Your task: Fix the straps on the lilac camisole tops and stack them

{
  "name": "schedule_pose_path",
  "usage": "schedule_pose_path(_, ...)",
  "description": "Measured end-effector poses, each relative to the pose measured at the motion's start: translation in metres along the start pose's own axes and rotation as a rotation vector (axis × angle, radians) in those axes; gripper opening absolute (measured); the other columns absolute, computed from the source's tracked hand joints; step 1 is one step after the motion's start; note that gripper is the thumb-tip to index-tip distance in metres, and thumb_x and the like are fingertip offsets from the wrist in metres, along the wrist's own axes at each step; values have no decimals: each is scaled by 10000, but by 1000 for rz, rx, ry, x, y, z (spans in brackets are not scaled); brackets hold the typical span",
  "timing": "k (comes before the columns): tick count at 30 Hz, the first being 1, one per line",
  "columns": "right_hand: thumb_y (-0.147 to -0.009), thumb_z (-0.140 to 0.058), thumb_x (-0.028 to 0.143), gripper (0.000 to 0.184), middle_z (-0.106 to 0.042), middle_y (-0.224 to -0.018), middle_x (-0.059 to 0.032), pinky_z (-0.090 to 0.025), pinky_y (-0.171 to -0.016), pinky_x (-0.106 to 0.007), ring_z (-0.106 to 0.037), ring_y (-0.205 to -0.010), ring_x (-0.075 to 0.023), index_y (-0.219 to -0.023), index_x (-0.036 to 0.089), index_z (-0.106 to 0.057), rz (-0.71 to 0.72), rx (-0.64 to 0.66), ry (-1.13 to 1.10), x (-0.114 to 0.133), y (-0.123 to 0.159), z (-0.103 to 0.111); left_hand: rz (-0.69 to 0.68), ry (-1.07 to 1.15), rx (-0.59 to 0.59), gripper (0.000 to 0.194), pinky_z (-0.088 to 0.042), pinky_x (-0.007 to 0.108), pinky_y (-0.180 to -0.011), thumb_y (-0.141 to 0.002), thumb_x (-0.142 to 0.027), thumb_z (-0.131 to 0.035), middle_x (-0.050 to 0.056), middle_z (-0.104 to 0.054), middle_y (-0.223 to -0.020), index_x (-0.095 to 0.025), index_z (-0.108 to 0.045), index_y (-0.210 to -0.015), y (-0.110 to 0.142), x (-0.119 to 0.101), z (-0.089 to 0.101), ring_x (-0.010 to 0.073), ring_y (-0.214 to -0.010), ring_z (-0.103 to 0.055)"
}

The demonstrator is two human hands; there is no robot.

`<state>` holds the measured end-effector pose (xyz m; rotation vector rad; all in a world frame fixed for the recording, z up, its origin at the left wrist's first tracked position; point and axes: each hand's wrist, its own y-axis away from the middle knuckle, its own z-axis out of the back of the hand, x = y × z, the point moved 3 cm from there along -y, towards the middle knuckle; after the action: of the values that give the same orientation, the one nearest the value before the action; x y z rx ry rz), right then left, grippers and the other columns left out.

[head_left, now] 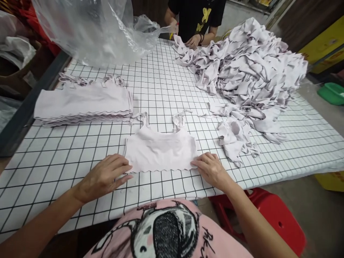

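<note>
Pale strappy top (161, 152) lies flat on the grid-patterned desk (72, 157), right in front of the person, its wavy hem toward them and its thin straps (178, 122) loose at the far side. The left hand (107, 175) has its fingertips at the near left corner, thumb slightly apart below; the right hand (211, 167) touches the near right corner with its fingers bunched (I cannot tell whether either one pinches the cloth). Beyond it to the left is a neat stack (83, 104) of similar pieces, with a clear plastic bag (99, 36) behind. A big crumpled heap (258, 68) fills the far right, where a co-worker's hand (193, 41) rests at its edge. A red stool (279, 218) stands below.
</note>
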<state>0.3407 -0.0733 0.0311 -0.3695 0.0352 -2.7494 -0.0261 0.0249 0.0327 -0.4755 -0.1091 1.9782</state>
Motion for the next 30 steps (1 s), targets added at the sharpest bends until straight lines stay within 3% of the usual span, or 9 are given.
schedule_pose_path(4, -921, -540, 343, 323, -612, -1180, -91, -440, -881, -461, -547, -1042, -273, -1236, 291, -589, 28, 66, -86, 8, -11, 12, 133, -19, -49, 225, -493, 415, -919, -922, -258, -536, 115, -649, -1090, -163, -656, -1086, -18, 4, -4, 246, -1078, -571)
schedule_pose_path(9, -966, -454, 415, 418, -512, -1400, -89, -395, -1013, -486, -445, -1298, -292, -1361, 283, -495, 29, 63, 5, 10, -37, 1, 221, -189, 98, 383, -373, 545, -1060, -964, -318, -453, 100, -512, -1422, -209, -564, -1315, -35, 19, -25, 331, -1388, -347)
schedule_pose_path(18, -978, -421, 441, 554, -318, -1559, -101, -320, -1083, -516, -267, -1443, -297, -1489, 267, -295, -47, 30, 150, -7, -44, -31, 329, -253, 143, 484, -356, 562, -1074, -987, -338, -365, 62, -383, -1530, -242, -402, -1459, -21, 59, -27, 349, -1450, -219)
schedule_pose_path(21, -970, -442, 439, 579, -290, -1573, -90, -303, -1096, -516, -249, -1450, -298, -1500, 293, -263, -58, 33, 140, -6, -40, -32, 347, -299, 129, 490, -391, 613, -1016, -977, -339, -387, 94, -390, -1522, -253, -396, -1459, -20, 62, -23, 411, -1429, -238)
schedule_pose_path(25, -977, -430, 426, 466, -395, -1507, -88, -360, -1046, -495, -347, -1388, -293, -1426, 306, -404, -73, -17, -2, -10, -48, -12, 391, -376, 7, 467, -423, 679, -934, -927, -189, -400, 209, -401, -1483, -129, -474, -1384, -47, 40, -16, 489, -1401, -240)
schedule_pose_path(27, -979, -429, 394, 363, -531, -1358, -110, -413, -981, -460, -473, -1262, -276, -1302, 271, -539, -159, -147, -115, -20, -62, 4, 303, -318, -39, 486, -418, 634, -1003, -878, -73, -381, 219, -422, -1463, -79, -494, -1350, -76, 15, -21, 433, -1418, -246)
schedule_pose_path(30, -960, -457, 364, 255, -642, -1041, -101, -468, -869, -380, -587, -1000, -224, -1018, 213, -655, -314, -291, -299, -38, -97, 17, 70, -139, -43, 503, -407, 511, -1097, -846, 5, -359, 162, -488, -1426, -88, -528, -1310, -131, -22, -47, 321, -1408, -325)
